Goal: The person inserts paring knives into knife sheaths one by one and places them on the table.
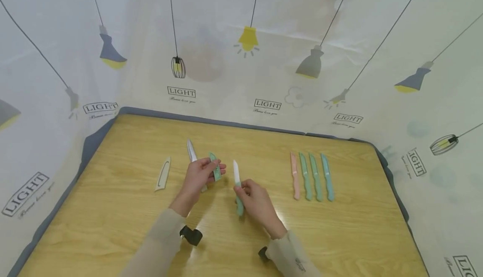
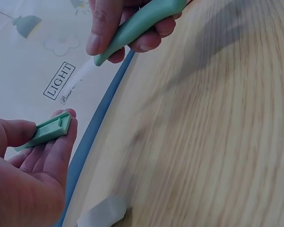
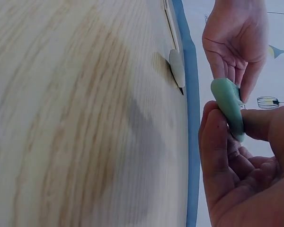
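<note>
My left hand [image 1: 199, 175] pinches a small green knife sheath [image 1: 216, 173] between thumb and fingers; the left wrist view shows the hollow, ribbed side of the sheath [image 2: 49, 132]. Just to the right, my right hand [image 1: 259, 199] grips a paring knife [image 1: 237, 172] by its green handle [image 2: 142, 24], its pale blade bare and pointing away from me. Sheath and blade are held apart above the table. Below my left hand lies a larger knife [image 1: 191, 149] with a bright blade and a whitish handle [image 2: 104, 213], partly hidden by the hand.
A cream sheath [image 1: 163, 174] with a long slot lies at the left of the wooden table [image 1: 113, 210]. On the right several knives stand in a row: a pink knife [image 1: 294, 176], green ones [image 1: 305, 177] and a blue knife [image 1: 327, 178]. A lamp-patterned curtain [image 1: 226, 71] surrounds the table.
</note>
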Demonstrator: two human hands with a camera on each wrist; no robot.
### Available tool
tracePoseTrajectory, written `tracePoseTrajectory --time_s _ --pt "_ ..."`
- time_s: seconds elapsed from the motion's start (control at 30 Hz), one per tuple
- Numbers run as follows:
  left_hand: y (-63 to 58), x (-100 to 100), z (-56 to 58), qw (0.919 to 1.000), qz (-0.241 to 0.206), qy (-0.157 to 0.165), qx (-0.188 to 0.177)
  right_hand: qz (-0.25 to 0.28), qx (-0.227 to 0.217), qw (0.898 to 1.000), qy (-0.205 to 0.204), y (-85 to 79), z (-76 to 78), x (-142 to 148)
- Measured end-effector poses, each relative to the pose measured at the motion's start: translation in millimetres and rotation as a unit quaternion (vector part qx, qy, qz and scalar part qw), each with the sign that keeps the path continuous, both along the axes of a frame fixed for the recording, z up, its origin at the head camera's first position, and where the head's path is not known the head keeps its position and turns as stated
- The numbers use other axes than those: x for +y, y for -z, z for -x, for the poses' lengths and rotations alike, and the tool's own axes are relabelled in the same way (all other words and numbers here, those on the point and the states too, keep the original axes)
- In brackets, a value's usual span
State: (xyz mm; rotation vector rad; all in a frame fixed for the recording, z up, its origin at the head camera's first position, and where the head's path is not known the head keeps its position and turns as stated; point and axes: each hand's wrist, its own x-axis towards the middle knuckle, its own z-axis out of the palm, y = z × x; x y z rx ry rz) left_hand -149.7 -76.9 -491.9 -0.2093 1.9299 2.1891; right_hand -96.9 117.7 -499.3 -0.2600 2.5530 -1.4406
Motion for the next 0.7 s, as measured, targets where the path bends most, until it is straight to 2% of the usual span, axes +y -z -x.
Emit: tracePoseTrajectory --time_s 0.37,0.7 --pt "-2.4 11 3.7 0.9994 -0.021 0.025 -0.013 0.003 0.0 1.0 0.003 -3.7 -5.3 9" --pt "0.5 16 6.1 0.9992 -0.031 0.019 -0.016 0.013 -0.014 1.0 -0.011 -5.7 -10.9 11"
